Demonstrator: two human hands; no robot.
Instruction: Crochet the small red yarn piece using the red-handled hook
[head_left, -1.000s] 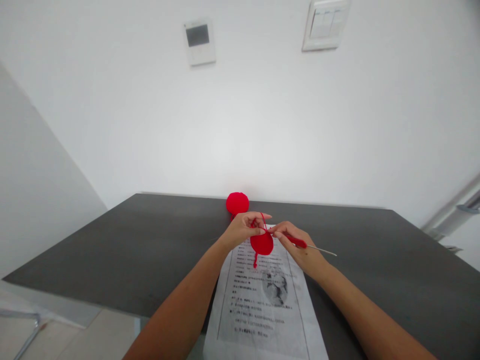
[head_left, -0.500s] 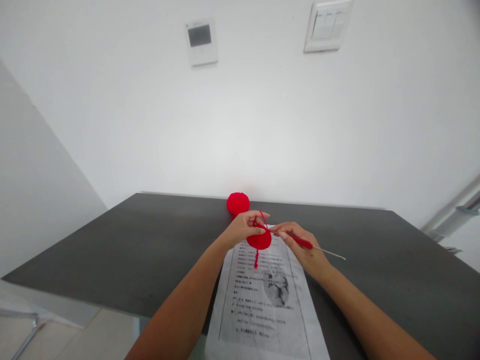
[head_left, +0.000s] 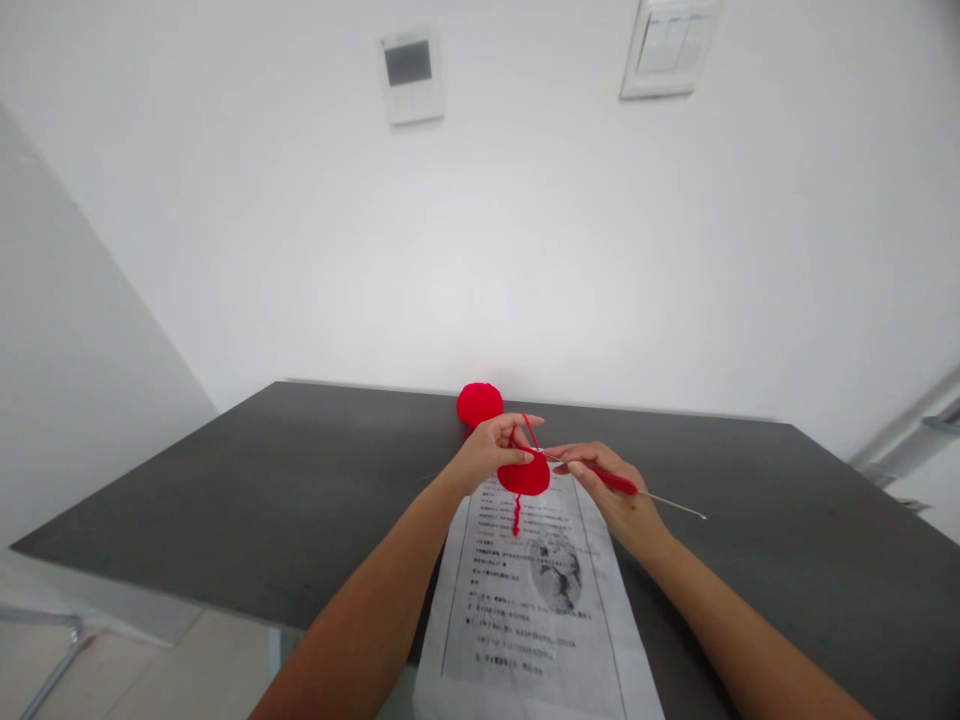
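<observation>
My left hand (head_left: 495, 452) pinches a round red crochet piece (head_left: 525, 475) between thumb and fingers, with its index finger raised and a strand of red yarn (head_left: 531, 432) running over it. A short red yarn tail (head_left: 517, 516) dangles below the piece. In my right hand (head_left: 611, 490) is a crochet hook (head_left: 616, 482) with a red grip and a thin metal shaft at both ends. The hook's left tip meets the upper right edge of the piece; whether it is inside a stitch is too small to tell. Behind my left hand sits a red yarn ball (head_left: 480, 404).
A printed sheet (head_left: 525, 640) with text and a grey picture lies under my hands on the dark table (head_left: 322, 480). The table's back edge is by a white wall (head_left: 300, 250) bearing a thermostat (head_left: 413, 78) and a switch panel (head_left: 670, 48). Grey pipes (head_left: 915, 445) stand at the right.
The whole view has shifted slightly, so hands and table appear a little further right. The hook's tip has drawn slightly away to the right relative to the crochet piece.
</observation>
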